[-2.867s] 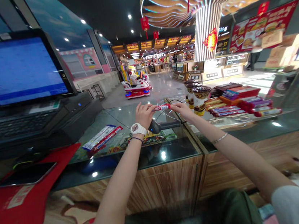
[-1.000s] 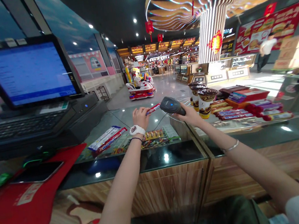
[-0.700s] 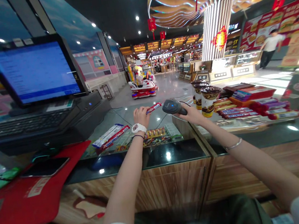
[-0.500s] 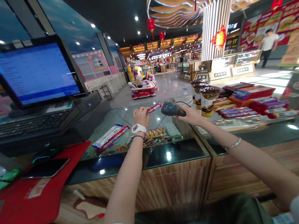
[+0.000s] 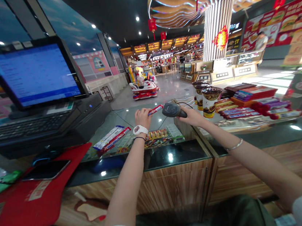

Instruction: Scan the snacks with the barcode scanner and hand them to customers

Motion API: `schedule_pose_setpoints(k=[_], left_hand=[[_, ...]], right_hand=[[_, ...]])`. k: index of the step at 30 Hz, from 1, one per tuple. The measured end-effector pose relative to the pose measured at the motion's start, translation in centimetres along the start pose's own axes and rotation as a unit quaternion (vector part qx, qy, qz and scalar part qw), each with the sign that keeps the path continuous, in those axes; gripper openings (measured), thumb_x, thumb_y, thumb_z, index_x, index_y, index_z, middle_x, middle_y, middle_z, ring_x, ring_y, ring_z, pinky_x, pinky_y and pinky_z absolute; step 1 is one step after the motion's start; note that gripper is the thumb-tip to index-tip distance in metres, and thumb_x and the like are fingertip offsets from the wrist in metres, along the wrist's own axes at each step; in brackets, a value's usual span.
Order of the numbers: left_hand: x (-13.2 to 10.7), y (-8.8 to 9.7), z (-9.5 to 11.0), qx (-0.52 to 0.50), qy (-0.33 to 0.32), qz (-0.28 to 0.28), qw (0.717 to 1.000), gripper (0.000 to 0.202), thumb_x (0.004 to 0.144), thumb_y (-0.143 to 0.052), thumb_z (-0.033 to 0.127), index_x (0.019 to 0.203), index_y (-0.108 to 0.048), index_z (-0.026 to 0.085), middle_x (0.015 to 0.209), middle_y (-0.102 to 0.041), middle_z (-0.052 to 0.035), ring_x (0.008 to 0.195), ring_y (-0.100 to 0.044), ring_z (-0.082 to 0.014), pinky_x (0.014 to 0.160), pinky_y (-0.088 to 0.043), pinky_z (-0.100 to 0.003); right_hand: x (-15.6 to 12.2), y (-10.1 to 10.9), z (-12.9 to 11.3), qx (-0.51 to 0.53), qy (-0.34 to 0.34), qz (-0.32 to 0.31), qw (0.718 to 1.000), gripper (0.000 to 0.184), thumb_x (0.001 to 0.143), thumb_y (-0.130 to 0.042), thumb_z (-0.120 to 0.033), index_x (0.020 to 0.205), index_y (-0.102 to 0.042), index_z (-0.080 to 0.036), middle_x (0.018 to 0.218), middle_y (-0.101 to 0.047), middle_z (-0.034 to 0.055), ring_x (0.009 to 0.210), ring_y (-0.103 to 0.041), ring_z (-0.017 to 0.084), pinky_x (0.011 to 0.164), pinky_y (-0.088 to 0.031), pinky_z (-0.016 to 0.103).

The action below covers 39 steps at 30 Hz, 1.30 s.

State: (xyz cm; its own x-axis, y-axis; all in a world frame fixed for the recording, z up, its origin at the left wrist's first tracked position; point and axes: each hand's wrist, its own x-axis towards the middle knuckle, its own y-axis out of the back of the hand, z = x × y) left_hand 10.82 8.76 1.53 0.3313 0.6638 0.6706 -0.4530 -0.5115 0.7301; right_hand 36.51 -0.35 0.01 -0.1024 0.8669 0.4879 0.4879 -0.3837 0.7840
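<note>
Candy stick [image 5: 155,109], red-and-white wrapper, is being pinched between the closed fingers of the left hand [image 5: 143,117], held over the glass-topped counter [image 5: 124,164]. Right hand [image 5: 194,117] is gripping a dark corded barcode scanner [image 5: 172,110], fingers wrapped around its handle, with the scanner head sitting just beside the candy stick's end. Mentos rolls [image 5: 112,141] are lying on the glass near the left wrist, which is wearing a white watch [image 5: 140,129]. Chocolate-topped dessert cups [image 5: 209,102] are standing just past the right hand, and a point-of-sale monitor [image 5: 34,74] is showing a blue screen to the left.
</note>
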Motion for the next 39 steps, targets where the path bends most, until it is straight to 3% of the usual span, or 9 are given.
schedule_pose_setpoints(k=[6, 12, 17, 25, 29, 33, 36, 39], left_hand=[[0.0, -0.1, 0.2, -0.003, -0.01, 0.007, 1.0, 0.027, 0.089, -0.057, 0.02, 0.113, -0.067, 0.027, 0.112, -0.069, -0.006, 0.11, -0.062, -0.0255, 0.112, -0.033, -0.046], [0.0, 0.0, 0.6, -0.005, -0.019, 0.01, 1.0, 0.026, 0.091, -0.055, 0.022, 0.113, -0.067, 0.029, 0.112, -0.069, -0.0049, 0.109, -0.062, -0.0253, 0.112, -0.032, -0.047], [0.0, 0.4, 0.9, -0.005, -0.019, 0.009, 1.0, 0.025, 0.091, -0.056, 0.022, 0.112, -0.067, 0.028, 0.115, -0.07, -0.0044, 0.109, -0.062, -0.0254, 0.112, -0.032, -0.047], [0.0, 0.4, 1.2, -0.004, -0.035, 0.008, 0.999, 0.023, 0.091, -0.055, 0.023, 0.11, -0.067, 0.028, 0.114, -0.071, -0.0039, 0.108, -0.062, -0.0254, 0.113, -0.031, -0.046], [0.0, 0.2, 1.5, -0.004, -0.051, 0.012, 0.999, 0.024, 0.091, -0.057, 0.022, 0.112, -0.068, 0.026, 0.113, -0.071, -0.0036, 0.107, -0.062, -0.025, 0.114, -0.03, -0.046], [0.0, 0.3, 1.9, -0.003, -0.072, 0.017, 0.997, 0.025, 0.091, -0.057, 0.021, 0.113, -0.069, 0.025, 0.112, -0.072, -0.0042, 0.104, -0.063, -0.0241, 0.114, -0.031, -0.048], [0.0, 0.5, 2.5, -0.003, -0.11, 0.029, 0.994, 0.025, 0.092, -0.057, 0.021, 0.113, -0.07, 0.025, 0.111, -0.073, -0.0038, 0.098, -0.064, -0.0228, 0.115, -0.031, -0.049], [-0.1, 0.8, 3.6, -0.008, -0.162, 0.055, 0.985, 0.024, 0.093, -0.057, 0.023, 0.113, -0.07, 0.027, 0.108, -0.074, -0.0026, 0.096, -0.064, -0.0219, 0.114, -0.032, -0.05]], right_hand=[[-0.4, 0.2, -1.0, -0.024, 0.007, -0.06, 0.998, 0.047, 0.087, -0.058, -0.052, 0.123, -0.057, -0.02, 0.1, -0.074, 0.0103, 0.091, -0.068, 0.031, 0.076, -0.049, 0.035], [-0.4, -0.6, -0.7, 0.046, 0.087, -0.123, 0.988, 0.052, 0.087, -0.062, -0.043, 0.132, -0.05, -0.019, 0.123, -0.065, 0.0115, 0.105, -0.065, 0.027, 0.091, -0.049, 0.038], [-0.2, -1.6, -0.1, 0.081, 0.15, -0.166, 0.971, 0.053, 0.084, -0.067, -0.044, 0.129, -0.055, -0.019, 0.119, -0.065, 0.0115, 0.107, -0.063, 0.026, 0.096, -0.048, 0.038], [-0.2, -2.0, 0.1, 0.082, 0.168, -0.19, 0.964, 0.053, 0.085, -0.069, -0.046, 0.13, -0.058, -0.022, 0.118, -0.065, 0.0093, 0.108, -0.062, 0.024, 0.098, -0.048, 0.037], [0.0, -2.0, 0.2, 0.078, 0.193, -0.154, 0.966, 0.05, 0.086, -0.069, -0.045, 0.128, -0.061, -0.018, 0.109, -0.066, 0.01, 0.102, -0.063, 0.024, 0.092, -0.051, 0.037], [0.4, -1.6, -0.1, 0.051, 0.183, -0.012, 0.982, 0.033, 0.092, -0.062, -0.04, 0.116, -0.067, -0.018, 0.103, -0.067, 0.0103, 0.098, -0.064, 0.023, 0.09, -0.052, 0.039], [0.7, -0.7, -0.6, -0.006, 0.17, 0.108, 0.979, 0.027, 0.093, -0.059, -0.03, 0.116, -0.067, -0.018, 0.115, -0.068, 0.0122, 0.11, -0.061, 0.026, 0.099, -0.048, 0.044], [0.4, 0.3, -1.2, -0.061, 0.182, 0.148, 0.97, 0.035, 0.091, -0.059, -0.023, 0.126, -0.062, -0.019, 0.128, -0.064, 0.0125, 0.12, -0.056, 0.027, 0.106, -0.044, 0.046]])
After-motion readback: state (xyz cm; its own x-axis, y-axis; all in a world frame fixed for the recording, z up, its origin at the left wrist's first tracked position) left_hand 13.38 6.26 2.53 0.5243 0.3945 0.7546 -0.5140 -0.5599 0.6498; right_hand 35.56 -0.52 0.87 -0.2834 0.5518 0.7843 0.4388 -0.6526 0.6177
